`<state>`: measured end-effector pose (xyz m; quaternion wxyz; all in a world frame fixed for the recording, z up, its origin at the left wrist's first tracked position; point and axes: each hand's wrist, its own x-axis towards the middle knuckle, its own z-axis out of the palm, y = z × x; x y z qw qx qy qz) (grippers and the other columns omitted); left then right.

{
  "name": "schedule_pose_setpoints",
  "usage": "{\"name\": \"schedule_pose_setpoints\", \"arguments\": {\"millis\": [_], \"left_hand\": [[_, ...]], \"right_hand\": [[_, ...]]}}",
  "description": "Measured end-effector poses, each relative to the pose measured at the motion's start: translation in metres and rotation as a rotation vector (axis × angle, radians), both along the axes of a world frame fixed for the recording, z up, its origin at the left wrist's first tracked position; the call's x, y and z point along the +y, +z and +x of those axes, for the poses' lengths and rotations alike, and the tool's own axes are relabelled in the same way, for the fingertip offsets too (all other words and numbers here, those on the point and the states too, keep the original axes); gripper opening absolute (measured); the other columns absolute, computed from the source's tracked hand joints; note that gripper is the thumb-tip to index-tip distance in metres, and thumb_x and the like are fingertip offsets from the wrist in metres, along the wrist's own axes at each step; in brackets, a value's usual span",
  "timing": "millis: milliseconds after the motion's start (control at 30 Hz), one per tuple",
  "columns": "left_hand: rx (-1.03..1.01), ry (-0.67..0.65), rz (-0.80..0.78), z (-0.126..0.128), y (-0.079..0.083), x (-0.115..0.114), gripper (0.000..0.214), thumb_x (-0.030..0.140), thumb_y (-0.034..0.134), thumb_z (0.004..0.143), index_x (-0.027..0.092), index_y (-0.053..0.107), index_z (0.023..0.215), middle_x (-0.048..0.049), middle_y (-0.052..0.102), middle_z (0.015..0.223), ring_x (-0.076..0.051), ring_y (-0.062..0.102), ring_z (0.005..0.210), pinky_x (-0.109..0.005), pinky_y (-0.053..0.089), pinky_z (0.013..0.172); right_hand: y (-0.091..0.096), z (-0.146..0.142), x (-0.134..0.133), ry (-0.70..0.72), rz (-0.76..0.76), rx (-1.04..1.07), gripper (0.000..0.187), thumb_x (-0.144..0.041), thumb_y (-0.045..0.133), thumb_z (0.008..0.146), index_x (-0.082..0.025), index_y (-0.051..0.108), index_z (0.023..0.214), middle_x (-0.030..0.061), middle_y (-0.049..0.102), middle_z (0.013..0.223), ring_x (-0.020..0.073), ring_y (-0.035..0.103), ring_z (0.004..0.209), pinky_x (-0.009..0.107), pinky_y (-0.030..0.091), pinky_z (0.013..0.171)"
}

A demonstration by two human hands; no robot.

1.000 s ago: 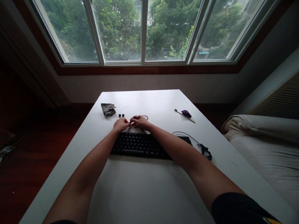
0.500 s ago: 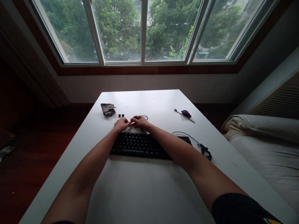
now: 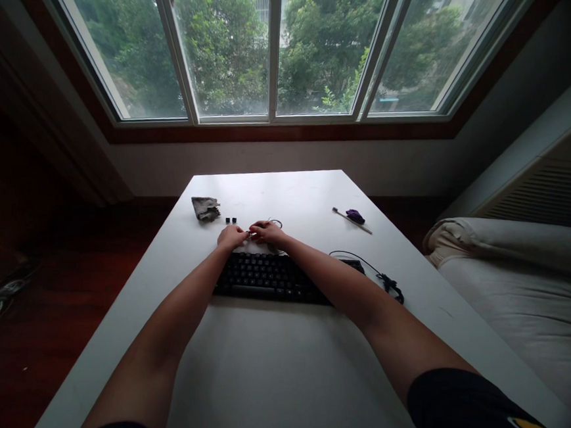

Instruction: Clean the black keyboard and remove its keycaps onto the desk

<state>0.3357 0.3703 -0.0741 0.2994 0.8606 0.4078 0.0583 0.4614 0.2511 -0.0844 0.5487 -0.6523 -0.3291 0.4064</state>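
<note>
A black keyboard [image 3: 265, 278] lies across the middle of the white table [image 3: 296, 351]. Just beyond its far edge my left hand [image 3: 230, 236] and my right hand [image 3: 266, 231] meet, both with fingers curled in a pinch. Between the fingertips sits something small that I cannot make out; a thin wire loop [image 3: 277, 222] shows just past my right hand. Two loose black keycaps [image 3: 231, 219] rest on the table a little beyond my left hand.
A crumpled grey cloth [image 3: 206, 208] lies at the far left of the table. A purple-headed brush [image 3: 352, 218] lies at the far right. The keyboard's black cable [image 3: 382, 279] coils near the right edge. A light sofa [image 3: 523, 281] stands on the right, windows ahead.
</note>
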Motion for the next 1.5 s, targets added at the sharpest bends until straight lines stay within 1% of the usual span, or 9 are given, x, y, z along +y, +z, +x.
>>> {"name": "schedule_pose_setpoints", "arguments": {"millis": [200, 333, 500, 633, 833, 1033, 1200, 1367, 1500], "left_hand": [[0.064, -0.031, 0.027, 0.002, -0.001, 0.006, 0.034, 0.051, 0.070, 0.073, 0.021, 0.076, 0.087, -0.0060, 0.075, 0.082, -0.020, 0.067, 0.079, -0.025, 0.043, 0.062], [0.044, 0.022, 0.074, 0.003, -0.003, 0.001, 0.033, 0.052, 0.070, 0.073, 0.023, 0.076, 0.088, -0.0060, 0.076, 0.091, -0.021, 0.067, 0.085, -0.026, 0.042, 0.065], [0.022, 0.080, 0.090, 0.006, -0.001, -0.007, 0.033, 0.053, 0.070, 0.075, 0.024, 0.076, 0.090, -0.0068, 0.076, 0.099, -0.022, 0.067, 0.091, -0.027, 0.043, 0.068], [0.024, 0.078, 0.103, 0.007, 0.000, -0.010, 0.034, 0.054, 0.071, 0.074, 0.024, 0.075, 0.090, -0.0074, 0.075, 0.100, -0.023, 0.066, 0.094, -0.028, 0.044, 0.071], [0.009, 0.029, 0.184, 0.004, -0.001, -0.012, 0.032, 0.052, 0.069, 0.076, 0.024, 0.074, 0.091, -0.0075, 0.075, 0.100, -0.024, 0.066, 0.093, -0.029, 0.044, 0.072], [0.025, -0.017, 0.301, 0.002, 0.003, -0.019, 0.026, 0.045, 0.065, 0.080, 0.024, 0.072, 0.094, -0.0074, 0.073, 0.101, -0.024, 0.065, 0.093, -0.030, 0.045, 0.074], [0.049, -0.151, 0.476, -0.003, 0.012, -0.027, 0.021, 0.040, 0.062, 0.084, 0.025, 0.071, 0.096, -0.0082, 0.073, 0.100, -0.025, 0.065, 0.095, -0.033, 0.045, 0.078], [0.035, -0.254, 0.585, -0.007, 0.017, -0.033, 0.018, 0.037, 0.059, 0.087, 0.026, 0.069, 0.097, -0.0070, 0.072, 0.103, -0.025, 0.064, 0.098, -0.035, 0.044, 0.085], [0.004, -0.230, 0.544, -0.010, 0.020, -0.027, 0.021, 0.041, 0.059, 0.087, 0.026, 0.069, 0.098, -0.0052, 0.072, 0.099, -0.024, 0.064, 0.094, -0.034, 0.045, 0.083]], "right_hand": [[-0.006, 0.001, 0.003, 0.003, 0.026, -0.064, 0.011, -0.023, 0.064, 0.089, -0.016, 0.070, 0.095, 0.0038, 0.073, 0.078, 0.0150, 0.070, 0.073, 0.024, 0.059, 0.065], [-0.010, 0.002, 0.005, -0.042, 0.003, -0.204, 0.016, -0.029, 0.064, 0.090, -0.020, 0.073, 0.099, 0.0033, 0.074, 0.082, 0.0148, 0.070, 0.071, 0.023, 0.058, 0.063], [-0.007, 0.000, 0.005, -0.052, -0.034, -0.343, 0.021, -0.035, 0.064, 0.090, -0.023, 0.076, 0.102, 0.0021, 0.073, 0.073, 0.0162, 0.069, 0.065, 0.025, 0.056, 0.063], [-0.006, -0.002, 0.006, -0.102, -0.023, -0.228, 0.016, -0.033, 0.069, 0.087, -0.023, 0.077, 0.095, 0.0022, 0.074, 0.074, 0.0171, 0.069, 0.070, 0.024, 0.056, 0.065], [-0.008, -0.001, 0.008, -0.111, -0.020, -0.127, 0.014, -0.031, 0.067, 0.087, -0.019, 0.074, 0.089, 0.0044, 0.074, 0.082, 0.0147, 0.068, 0.067, 0.022, 0.056, 0.058], [-0.007, 0.001, 0.008, -0.104, -0.022, -0.007, 0.014, -0.029, 0.066, 0.088, -0.016, 0.071, 0.083, 0.0049, 0.072, 0.076, 0.0146, 0.068, 0.067, 0.022, 0.057, 0.058], [-0.006, 0.004, 0.004, -0.073, -0.014, 0.110, 0.017, -0.025, 0.062, 0.091, -0.014, 0.067, 0.080, 0.0062, 0.071, 0.074, 0.0139, 0.068, 0.066, 0.023, 0.059, 0.062], [-0.005, 0.008, 0.003, -0.077, -0.019, 0.191, 0.016, -0.024, 0.060, 0.093, -0.013, 0.065, 0.083, 0.0075, 0.070, 0.073, 0.0144, 0.068, 0.066, 0.025, 0.060, 0.062], [-0.005, 0.009, 0.004, -0.081, -0.031, 0.226, 0.016, -0.025, 0.060, 0.094, -0.012, 0.063, 0.084, 0.0083, 0.069, 0.071, 0.0151, 0.069, 0.067, 0.026, 0.061, 0.064]]}}
